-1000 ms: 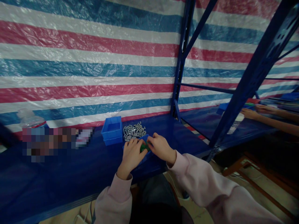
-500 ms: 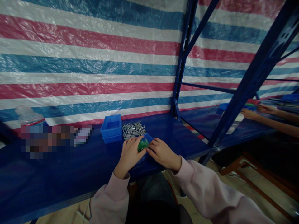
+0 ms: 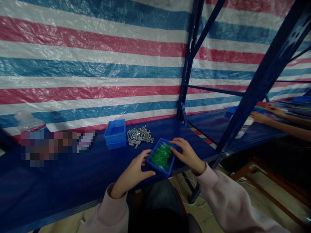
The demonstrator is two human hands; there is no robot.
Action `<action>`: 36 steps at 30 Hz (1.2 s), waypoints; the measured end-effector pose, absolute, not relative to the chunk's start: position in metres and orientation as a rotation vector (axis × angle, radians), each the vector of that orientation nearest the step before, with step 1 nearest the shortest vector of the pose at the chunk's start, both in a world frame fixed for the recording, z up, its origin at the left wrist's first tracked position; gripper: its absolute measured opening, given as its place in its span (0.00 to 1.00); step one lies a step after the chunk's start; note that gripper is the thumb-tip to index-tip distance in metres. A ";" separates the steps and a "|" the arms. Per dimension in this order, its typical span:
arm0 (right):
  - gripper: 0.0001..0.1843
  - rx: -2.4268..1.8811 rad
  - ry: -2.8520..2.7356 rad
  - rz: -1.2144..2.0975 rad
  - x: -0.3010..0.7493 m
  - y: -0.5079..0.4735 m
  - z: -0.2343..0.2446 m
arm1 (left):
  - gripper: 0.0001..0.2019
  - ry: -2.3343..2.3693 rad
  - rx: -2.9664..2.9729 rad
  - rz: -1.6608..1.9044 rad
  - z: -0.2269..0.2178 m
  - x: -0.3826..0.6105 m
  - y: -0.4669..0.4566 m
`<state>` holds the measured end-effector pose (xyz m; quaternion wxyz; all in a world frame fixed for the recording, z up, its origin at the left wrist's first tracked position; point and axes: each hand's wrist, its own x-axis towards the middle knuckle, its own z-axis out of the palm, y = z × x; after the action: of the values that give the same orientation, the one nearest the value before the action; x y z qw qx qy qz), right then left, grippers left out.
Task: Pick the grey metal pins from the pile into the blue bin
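A small blue bin point(image 3: 155, 166) full of green pieces point(image 3: 162, 156) sits near the front edge of the blue bench point(image 3: 73, 181). My left hand point(image 3: 134, 171) curls around the bin's left side, thumb at its front corner. My right hand point(image 3: 186, 153) grips the bin's right rim with bent fingers. Both sleeves are pale pink. A heap of small grey cylinders point(image 3: 139, 136) lies just behind the bin.
A second, empty blue bin point(image 3: 116, 133) stands left of the grey heap. A clear bottle point(image 3: 28, 121) is at far left. Blue rack posts point(image 3: 188, 61) rise behind and to the right. Another person's hands point(image 3: 261, 117) work at the neighbouring bench.
My hands were together over the bin, on a green piece. They have spread apart to its two sides, uncovering the green contents, and the bin has shifted slightly right and toward me.
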<state>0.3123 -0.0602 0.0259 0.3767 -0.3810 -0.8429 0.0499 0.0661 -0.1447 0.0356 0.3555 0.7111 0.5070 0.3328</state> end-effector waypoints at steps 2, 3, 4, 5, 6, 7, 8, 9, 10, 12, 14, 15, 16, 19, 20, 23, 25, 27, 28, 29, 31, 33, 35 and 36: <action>0.15 -0.979 -2.050 0.033 0.312 -0.077 0.027 | 0.30 1.343 1.851 0.928 0.026 0.090 -0.142; 0.15 -0.955 -2.040 0.011 0.310 -0.089 0.028 | 0.29 1.364 1.861 0.991 0.020 0.103 -0.141; 0.16 -0.918 -2.081 0.011 0.308 -0.102 0.028 | 0.30 1.362 1.869 1.051 0.015 0.115 -0.139; 0.17 -0.860 -2.141 0.014 0.305 -0.113 0.027 | 0.31 1.341 1.880 1.105 0.010 0.126 -0.137; 0.17 -0.794 -2.229 0.025 0.303 -0.123 0.025 | 0.30 1.326 1.878 1.161 0.005 0.135 -0.135; 0.18 -0.774 -2.290 0.043 0.302 -0.130 0.023 | 0.31 1.311 1.868 1.206 0.001 0.143 -0.133; 0.19 -0.772 -2.313 0.057 0.303 -0.133 0.019 | 0.31 1.303 1.850 1.240 -0.003 0.149 -0.130; 0.20 -0.784 -2.317 0.066 0.304 -0.132 0.014 | 0.31 1.302 1.824 1.259 -0.006 0.154 -0.128; 0.21 -0.799 -2.291 0.062 0.307 -0.129 0.009 | 0.32 1.302 1.790 1.261 -0.008 0.157 -0.125; 0.22 -0.817 -2.233 0.050 0.314 -0.114 -0.001 | 0.33 1.298 1.726 1.238 -0.010 0.161 -0.120; 0.21 -0.830 -2.185 0.036 0.322 -0.095 -0.008 | 0.34 1.292 1.702 1.211 -0.012 0.162 -0.115; 0.20 -0.840 -2.159 0.033 0.325 -0.085 -0.010 | 0.34 1.290 1.709 1.203 -0.012 0.162 -0.113; 0.19 -0.852 -2.144 0.036 0.328 -0.074 -0.011 | 0.34 1.286 1.727 1.199 -0.013 0.162 -0.112; 0.16 -0.900 -2.125 0.056 0.333 -0.041 -0.007 | 0.30 1.259 1.783 1.180 -0.015 0.161 -0.110; 0.15 -0.928 -2.135 0.061 0.333 -0.029 -0.004 | 0.29 1.252 1.794 1.175 -0.015 0.161 -0.110; 0.15 -1.030 -2.167 0.097 0.335 0.007 0.007 | 0.27 1.265 1.805 1.167 -0.017 0.161 -0.106; 0.15 -1.083 -2.195 0.118 0.336 0.028 0.015 | 0.26 1.284 1.805 1.165 -0.018 0.162 -0.104; 0.15 -1.133 -2.207 0.112 0.338 0.044 0.020 | 0.25 1.303 1.809 1.168 -0.019 0.162 -0.102; 0.15 -1.157 -2.207 0.107 0.339 0.050 0.022 | 0.25 1.309 1.815 1.167 -0.019 0.162 -0.101; 0.16 -1.178 -2.206 0.102 0.340 0.055 0.023 | 0.24 1.312 1.825 1.164 -0.019 0.162 -0.101; 0.16 -1.216 -2.208 0.095 0.342 0.063 0.025 | 0.23 1.308 1.851 1.154 -0.019 0.162 -0.101; 0.17 -1.247 -2.213 0.084 0.344 0.070 0.024 | 0.22 1.300 1.871 1.149 -0.020 0.162 -0.101; 0.17 -1.280 -2.212 0.063 0.345 0.076 0.024 | 0.22 1.299 1.882 1.150 -0.021 0.163 -0.101; 0.17 -1.296 -2.211 0.054 0.345 0.079 0.023 | 0.22 1.299 1.884 1.150 -0.021 0.164 -0.101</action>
<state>0.3451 0.0787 0.0232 0.2852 -0.4845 -0.8267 0.0200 0.1636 -0.1008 -0.0211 0.2860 0.7049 0.4861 0.4301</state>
